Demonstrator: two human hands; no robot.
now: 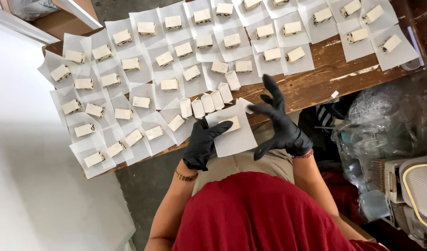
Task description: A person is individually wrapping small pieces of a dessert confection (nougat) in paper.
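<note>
Left hand (203,142), gloved, grips a paper square (234,135) bearing one cream block (233,123), steadying it; right hand (279,124) hovers released beside that paper, fingers spread.

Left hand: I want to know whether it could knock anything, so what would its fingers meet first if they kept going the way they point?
The left hand points up-right across the paper sheet; its fingers already reach the cream bar lying there, though actual contact is unclear.
</note>
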